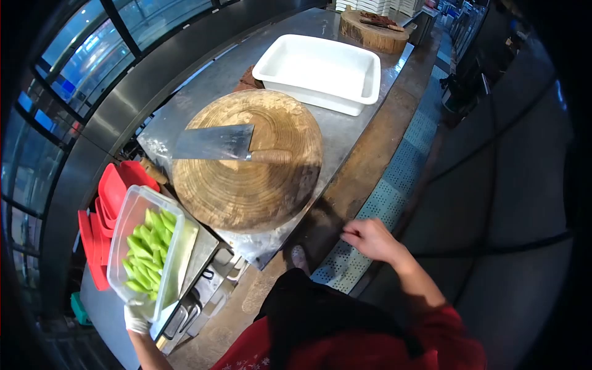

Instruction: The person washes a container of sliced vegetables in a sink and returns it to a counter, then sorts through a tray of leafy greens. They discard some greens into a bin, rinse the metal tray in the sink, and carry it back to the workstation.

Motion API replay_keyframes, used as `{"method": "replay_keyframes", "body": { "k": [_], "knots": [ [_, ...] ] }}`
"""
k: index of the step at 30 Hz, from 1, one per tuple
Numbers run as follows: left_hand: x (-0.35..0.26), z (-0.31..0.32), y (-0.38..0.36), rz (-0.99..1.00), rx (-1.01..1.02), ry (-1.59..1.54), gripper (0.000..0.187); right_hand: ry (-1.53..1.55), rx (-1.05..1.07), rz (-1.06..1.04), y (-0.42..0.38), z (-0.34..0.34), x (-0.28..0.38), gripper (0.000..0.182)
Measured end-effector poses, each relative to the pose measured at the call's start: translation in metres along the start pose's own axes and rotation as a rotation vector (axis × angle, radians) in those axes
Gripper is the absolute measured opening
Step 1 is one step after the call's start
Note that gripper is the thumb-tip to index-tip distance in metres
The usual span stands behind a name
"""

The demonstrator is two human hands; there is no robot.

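My left hand [136,318], in a white glove, grips the near corner of a clear plastic bin [174,271]. Pieces of a bright green vegetable [148,246] lie heaped inside the bin, which leans toward me; some of my fingers are hidden behind its wall. Bare and loosely curled, my right hand [372,239] hangs over the floor to the right of the table, with nothing showing in it. A cleaver [216,143] with a wrapped handle rests flat on the round wooden chopping block [246,197] in front of me.
Behind the block stands a white rectangular tub [317,71] on the metal table [203,98]. Red plastic containers [102,216] sit left of the bin. Farther back is a second wooden block [370,37] with knives on it. Perforated blue mats [394,179] run along the floor.
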State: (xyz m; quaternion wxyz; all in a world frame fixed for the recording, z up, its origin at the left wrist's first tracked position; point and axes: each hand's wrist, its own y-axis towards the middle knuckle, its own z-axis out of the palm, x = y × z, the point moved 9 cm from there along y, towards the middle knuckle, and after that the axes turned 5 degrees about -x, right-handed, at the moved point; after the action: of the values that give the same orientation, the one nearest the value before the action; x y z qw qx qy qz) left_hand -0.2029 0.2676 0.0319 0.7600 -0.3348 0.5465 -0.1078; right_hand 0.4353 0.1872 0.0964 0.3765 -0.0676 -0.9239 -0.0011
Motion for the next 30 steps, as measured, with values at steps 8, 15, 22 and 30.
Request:
{"method": "replay_keyframes", "body": {
  "k": [8, 15, 22, 30],
  "knots": [
    [-0.019, 0.203, -0.078, 0.105, -0.526, 0.171, 0.051, 0.089, -0.528, 0.255, 0.161, -0.116, -0.062, 0.033],
    [-0.018, 0.304, -0.019, 0.106, -0.343, 0.229, 0.05, 0.743, -0.506, 0.87, 0.263, -0.177, -0.236, 0.052],
    [-0.033, 0.514, -0.025, 0.267, -0.135, 0.269, 0.05, 0.909, -0.395, 0.675, 0.304, -0.195, -0.291, 0.035],
    [-0.016, 0.731, -0.075, 0.349, 0.033, 0.346, 0.05, 1.388, -0.52, 0.692, 0.158, -0.348, -0.441, 0.034]
  ]
}}
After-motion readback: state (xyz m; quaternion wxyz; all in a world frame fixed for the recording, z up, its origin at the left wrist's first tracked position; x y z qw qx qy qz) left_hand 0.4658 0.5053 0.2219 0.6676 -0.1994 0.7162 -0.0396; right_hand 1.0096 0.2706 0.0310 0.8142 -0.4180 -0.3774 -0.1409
